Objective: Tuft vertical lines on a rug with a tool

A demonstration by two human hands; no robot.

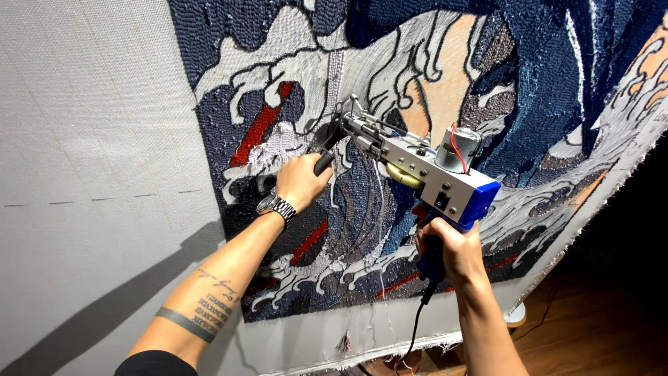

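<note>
I see the tufting gun (424, 163), a silver metal body with a blue rear end, a small motor on top and a black cord below, its nose pressed against the stretched cloth (90, 139) at the wave-patterned tufted area (529, 76). My left hand (300, 182) is clenched round the black front handle; my right hand (449, 247) is wrapped tight on the blue grip beneath.
</note>
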